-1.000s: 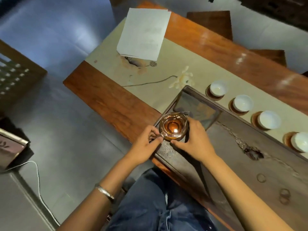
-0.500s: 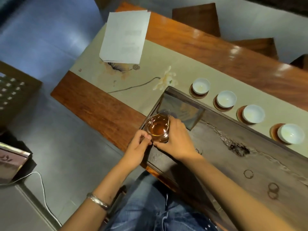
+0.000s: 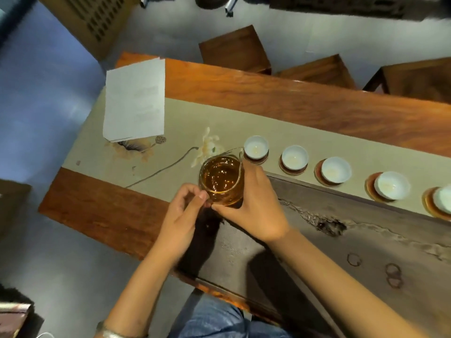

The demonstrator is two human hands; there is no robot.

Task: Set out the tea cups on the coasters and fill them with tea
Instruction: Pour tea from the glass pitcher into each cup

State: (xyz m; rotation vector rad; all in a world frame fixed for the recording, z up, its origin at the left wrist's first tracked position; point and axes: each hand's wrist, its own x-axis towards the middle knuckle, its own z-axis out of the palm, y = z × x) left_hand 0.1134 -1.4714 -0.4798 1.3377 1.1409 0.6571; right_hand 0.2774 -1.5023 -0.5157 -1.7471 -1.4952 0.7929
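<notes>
A glass pitcher (image 3: 222, 179) of amber tea is held between both hands above the left end of the dark tea tray (image 3: 341, 230). My left hand (image 3: 181, 215) pinches its handle at the near side. My right hand (image 3: 256, 206) cups its right wall. The pitcher's spout points toward the leftmost white cup (image 3: 255, 147). Several white cups stand in a row on round brown coasters along the beige runner: the second cup (image 3: 294, 157), the third (image 3: 336, 169), the fourth (image 3: 391, 185) and one cut off at the right edge (image 3: 443, 200). They look empty.
A white sheet of paper (image 3: 135, 101) lies on the beige runner (image 3: 183, 123) at the far left. Wooden stools (image 3: 234, 48) stand behind the long wooden table (image 3: 292, 101). The tray bears ring marks (image 3: 393, 275) at its right.
Both hands have lifted the pitcher off the tray's left end and carried it away from me, toward the leftmost cup. The camera view has also shifted.
</notes>
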